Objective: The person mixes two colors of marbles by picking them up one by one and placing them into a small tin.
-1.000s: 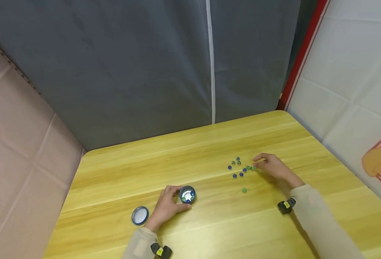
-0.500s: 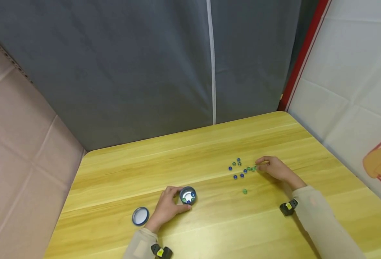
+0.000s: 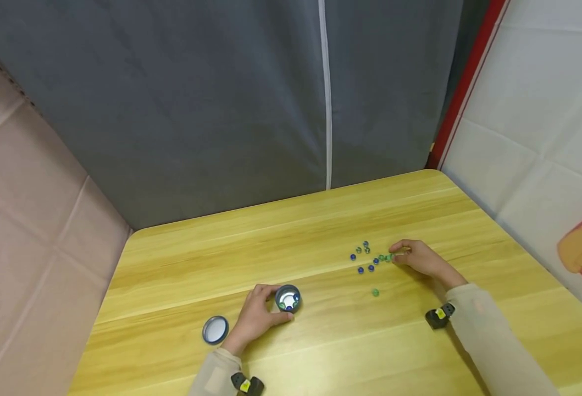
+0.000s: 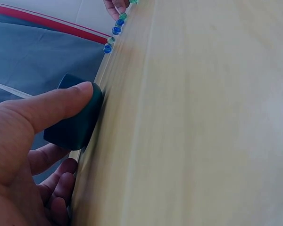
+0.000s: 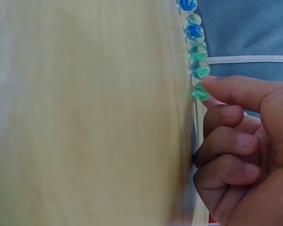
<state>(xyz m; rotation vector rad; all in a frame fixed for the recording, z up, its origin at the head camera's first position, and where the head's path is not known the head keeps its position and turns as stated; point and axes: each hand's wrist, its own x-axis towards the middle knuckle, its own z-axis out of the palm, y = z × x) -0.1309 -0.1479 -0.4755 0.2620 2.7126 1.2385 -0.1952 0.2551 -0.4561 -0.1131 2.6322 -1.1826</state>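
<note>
My left hand (image 3: 257, 317) grips a small round dark blue tin (image 4: 74, 123), thumb on the near side and fingers on the far side. Its top is uncovered, and several blue and green marbles (image 3: 289, 306) lie inside. On the right, my right hand (image 3: 416, 257) is low over the table and pinches a green marble (image 5: 201, 92) between thumb and index finger. The other fingers are curled in. More green and blue marbles (image 5: 194, 33) sit in a cluster just left of its fingertips. One green marble (image 3: 375, 292) lies apart, nearer the front.
The tin's round lid (image 3: 215, 330) lies upturned left of my left hand. A wood-grain table (image 3: 335, 341) bears everything. Behind it hangs a grey curtain (image 3: 221, 110), with a pale wall covering (image 3: 38, 181) on the left and a white one (image 3: 538, 110) on the right.
My right hand has moved slightly to the right, and its thumb and index finger have come together at a green marble. My left hand stays on the tin.
</note>
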